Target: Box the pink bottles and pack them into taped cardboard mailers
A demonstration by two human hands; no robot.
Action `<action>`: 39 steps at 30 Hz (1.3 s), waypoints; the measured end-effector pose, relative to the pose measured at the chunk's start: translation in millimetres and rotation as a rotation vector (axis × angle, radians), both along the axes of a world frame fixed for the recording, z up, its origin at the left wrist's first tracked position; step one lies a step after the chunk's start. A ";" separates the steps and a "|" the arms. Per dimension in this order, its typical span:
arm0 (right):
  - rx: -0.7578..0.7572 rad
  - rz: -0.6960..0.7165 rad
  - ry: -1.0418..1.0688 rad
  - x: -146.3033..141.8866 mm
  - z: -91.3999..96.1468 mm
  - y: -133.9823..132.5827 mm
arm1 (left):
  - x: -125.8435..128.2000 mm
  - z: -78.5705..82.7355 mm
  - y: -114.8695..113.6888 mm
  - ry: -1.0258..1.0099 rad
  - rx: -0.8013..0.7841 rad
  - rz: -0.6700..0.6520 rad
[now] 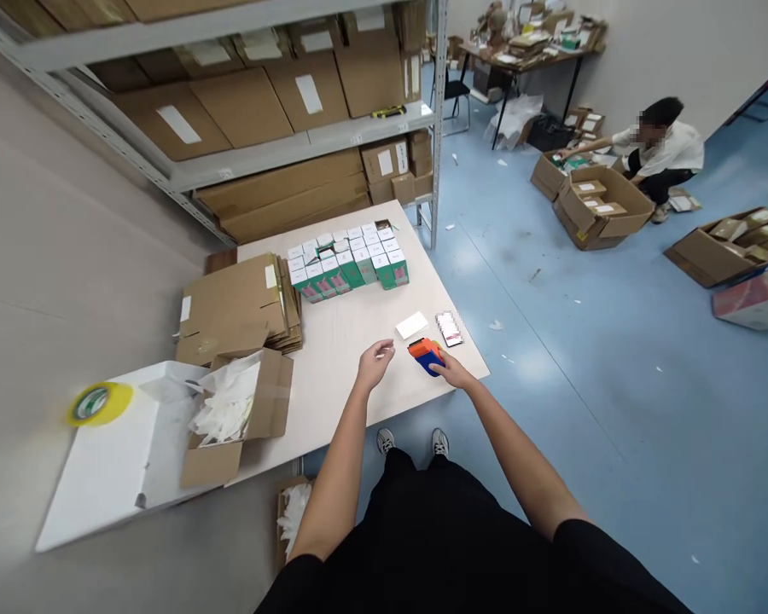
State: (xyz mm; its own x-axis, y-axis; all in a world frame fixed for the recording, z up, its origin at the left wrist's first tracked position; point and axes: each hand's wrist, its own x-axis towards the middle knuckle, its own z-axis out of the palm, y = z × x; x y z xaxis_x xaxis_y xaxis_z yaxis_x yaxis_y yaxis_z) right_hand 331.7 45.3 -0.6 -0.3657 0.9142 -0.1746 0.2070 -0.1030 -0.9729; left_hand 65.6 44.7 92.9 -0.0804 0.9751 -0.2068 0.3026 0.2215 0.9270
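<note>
My right hand [451,369] is closed around an orange-and-blue tape dispenser [426,353], held above the table's front right corner with its dark edge pointing left. My left hand [375,363] hovers just to the left, apart from the dispenser. Its fingers are curled together at the tips, and anything between them is too small to make out. Behind the dispenser lies a small white card or flat box [411,325]. A phone [449,328] with a lit screen rests to the right of it. Farther back, several green-and-white boxes [349,260] stand in tight rows.
Flattened cartons [230,303] are stacked on the table's left, behind an open carton [272,396] of white packing material. Yellow tape [99,403] sits on a white surface. Metal shelving [333,128] borders the back. Across the floor, a person [672,141] crouches by open cartons [605,209].
</note>
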 end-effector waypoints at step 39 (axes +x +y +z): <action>0.119 0.085 0.336 -104.4 148.2 21.4 | -48.2 180.9 -50.9 0.435 0.867 0.325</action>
